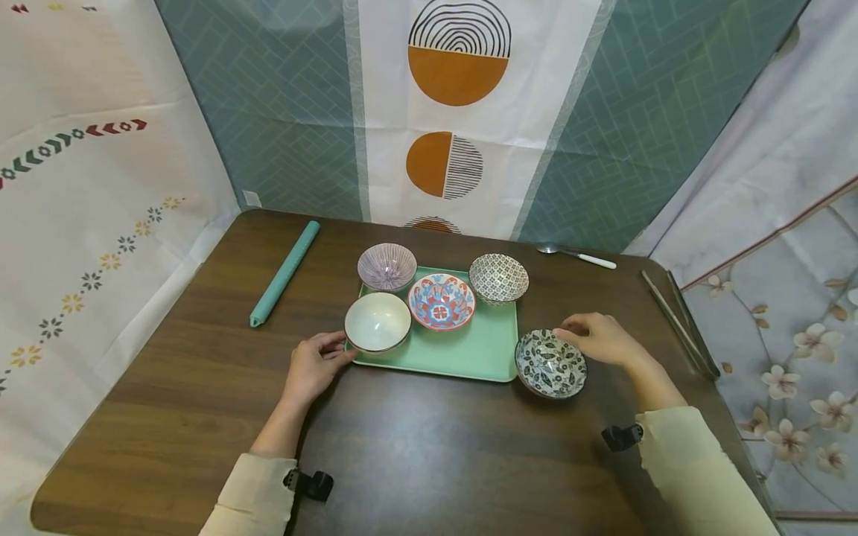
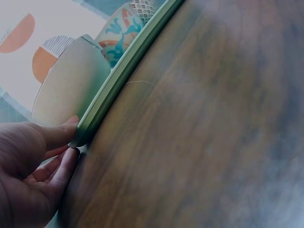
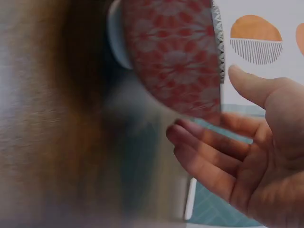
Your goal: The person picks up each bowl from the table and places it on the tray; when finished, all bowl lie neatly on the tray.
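My left hand (image 1: 318, 365) pinches the front left corner of a green tray (image 1: 462, 362); in the left wrist view the thumb lies above its rim and the fingers (image 2: 66, 166) beneath. Just inside that corner stands a white bowl (image 1: 377, 321) with a dark rim. A bowl with a dark leaf pattern inside (image 1: 551, 363) is beside the tray's front right corner, its outside red with pale flowers (image 3: 175, 52) in the right wrist view. At its far right rim is my right hand (image 1: 599, 339), fingers loosely extended and thumb apart from the bowl. Whether the fingertips touch it, I cannot tell.
Also on the tray are a red and blue bowl (image 1: 442, 301), a purple striped bowl (image 1: 386, 266) and a lattice-patterned bowl (image 1: 499, 278) overlapping its edge. A teal roll (image 1: 284, 274) lies left, a white-handled spoon (image 1: 578, 255) back right, metal tongs (image 1: 680, 324) far right.
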